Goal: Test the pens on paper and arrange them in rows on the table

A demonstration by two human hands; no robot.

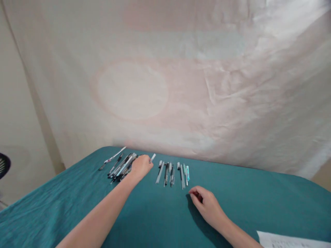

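My left hand [141, 166] is closed around a pen [153, 157], whose pale end sticks out past the fingers toward the back right. Just left of that hand lies a heap of pens [123, 167], mostly dark and clear, partly covered by the hand. To its right, a row of pens [166, 175] and separate caps lies spaced out on the cloth, with a light blue pen [188, 173] at the right end. My right hand [205, 203] rests near the row's right end, fingers curled and thumb against the fingertips; nothing shows between them.
A green cloth [245, 196] covers the table. One long pen [113, 156] lies apart at the back left. A white printed sheet [292, 240] is at the front right corner. A pale curtain [181, 86] hangs behind the table, and a dark round object [3, 166] shows at the left edge.
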